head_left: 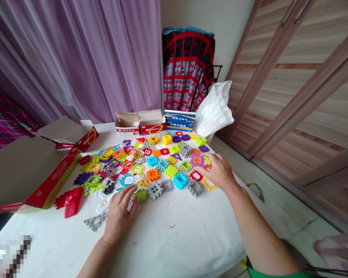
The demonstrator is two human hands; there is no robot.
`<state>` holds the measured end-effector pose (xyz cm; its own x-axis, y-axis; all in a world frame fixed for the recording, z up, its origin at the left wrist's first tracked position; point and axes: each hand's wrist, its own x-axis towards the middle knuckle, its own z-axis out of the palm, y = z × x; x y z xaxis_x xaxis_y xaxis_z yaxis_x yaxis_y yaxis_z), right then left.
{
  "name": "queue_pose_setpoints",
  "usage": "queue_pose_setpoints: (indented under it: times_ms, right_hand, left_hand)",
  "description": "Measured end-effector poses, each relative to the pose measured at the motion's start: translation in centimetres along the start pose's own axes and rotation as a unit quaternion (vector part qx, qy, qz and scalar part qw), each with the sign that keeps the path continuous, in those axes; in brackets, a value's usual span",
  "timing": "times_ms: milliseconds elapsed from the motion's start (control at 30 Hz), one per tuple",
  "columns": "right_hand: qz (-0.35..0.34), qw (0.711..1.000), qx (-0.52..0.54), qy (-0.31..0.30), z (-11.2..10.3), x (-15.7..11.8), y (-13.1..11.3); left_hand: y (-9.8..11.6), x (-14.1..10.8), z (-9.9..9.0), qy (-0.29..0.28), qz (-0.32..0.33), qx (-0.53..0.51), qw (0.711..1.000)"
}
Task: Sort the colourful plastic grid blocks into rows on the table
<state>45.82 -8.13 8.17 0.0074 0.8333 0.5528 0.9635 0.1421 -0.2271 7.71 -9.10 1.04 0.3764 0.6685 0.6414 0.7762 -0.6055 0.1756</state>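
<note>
Many colourful plastic gear-edged pieces lie spread over a white-covered table (pixel 174 235). My left hand (pixel 122 210) rests at the near edge of the pile, beside a green block (pixel 141 195), its fingers bent and slightly apart; a white piece shows between thumb and fingers. A grey triangular piece (pixel 95 222) lies just left of that wrist. At the right side of the pile, my right hand (pixel 217 169) has its fingertips on a purple piece with an orange centre (pixel 197 160). A red frame (pixel 196 176) and a yellow frame (pixel 209 183) lie below it.
Large open cardboard box (pixel 60 173) at the left, with red pieces (pixel 72 202) by it. Small open boxes (pixel 152 121), a blue box (pixel 179 120) and a white bag (pixel 214 110) stand at the back. A wooden wardrobe (pixel 292 77) is on the right.
</note>
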Motion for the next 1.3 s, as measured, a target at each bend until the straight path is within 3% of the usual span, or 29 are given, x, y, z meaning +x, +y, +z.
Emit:
queue_pose_setpoints:
  times_ms: [67, 167, 300, 467, 700, 867, 1300]
  right_hand:
    - [0.05, 0.999, 0.005, 0.012, -0.6, -0.5, 1.8]
    - [0.106, 0.993, 0.035, -0.028, -1.2, -2.3, 4.0]
    - [0.127, 0.985, 0.053, -0.108, -1.5, -4.7, 6.0]
    - [0.143, 0.98, 0.058, -0.125, -2.6, -6.1, 7.1]
    - [0.145, 0.967, 0.079, -0.193, -3.0, -8.5, 5.7]
    - [0.16, 0.963, 0.09, -0.198, -2.8, -9.1, 4.6]
    - [0.111, 0.952, 0.192, -0.209, -2.3, -10.1, 3.7]
  left_hand:
    - [-0.6, -0.6, 0.1, 0.013, 0.004, 0.005, 1.0]
    - [-0.9, -0.9, 0.3, 0.025, 0.005, 0.007, 1.0]
    - [-1.0, -0.7, 0.5, 0.032, 0.011, -0.003, 0.999]
    - [-1.3, -0.9, 0.5, 0.037, -0.001, 0.0, 0.999]
    - [-1.4, -1.0, 0.6, 0.036, -0.022, -0.007, 0.999]
    - [-1.5, -1.0, 0.6, 0.033, -0.026, -0.017, 0.999]
    - [-1.7, -0.9, 0.5, 0.019, -0.016, -0.02, 1.0]
